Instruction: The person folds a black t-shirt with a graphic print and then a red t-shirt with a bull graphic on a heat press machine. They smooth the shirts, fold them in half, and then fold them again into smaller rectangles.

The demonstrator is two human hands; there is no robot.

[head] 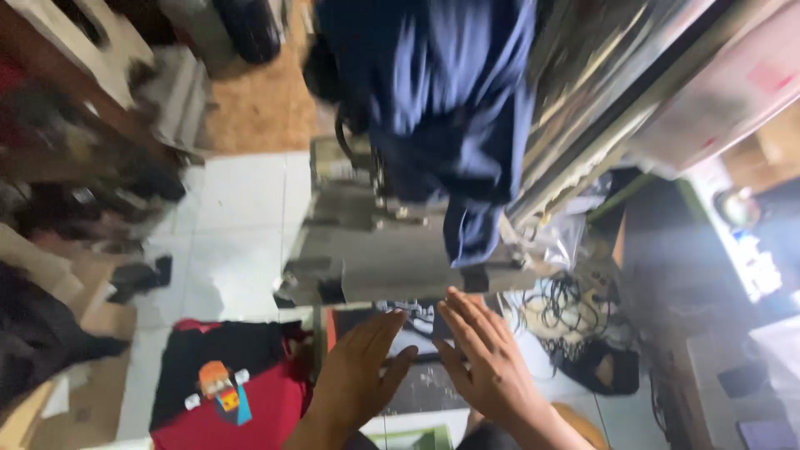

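Blur everywhere in this one, so a lot is hard to pin down. Both hands are low in the middle of the view, fingers stretched out flat and grasping nothing. The left hand (pixel 358 375) and the right hand (pixel 483 358) sit side by side, palms down over a flat dark panel (pixel 421 379) with a pale speckled surface. Whether the palms actually press on it or just hover over it, I can't tell. The wrists are cut off by the bottom edge.

Just above the fingertips there's a grey metal machine block (pixel 392 250), boxy, with a few bolts on top. A dark blue cloth (pixel 454 125) hangs over its right part and hides whatever is behind; its upper end runs out of the picture.

To the right of the hands is a tangle of black cables (pixel 575 312) on something pale, really smeared. Further right a bright white strip (pixel 746 250) is blown out by glare. Top right, a long pale box (pixel 733 92) with a small red patch on it, too blurred to make out more.

Bottom left lies a red and black garment (pixel 229 383) with a small orange, white and blue print (pixel 218 387), on a white tiled floor (pixel 237 225). Brown cardboard (pixel 87 321) at the far left edge is partly cut off.
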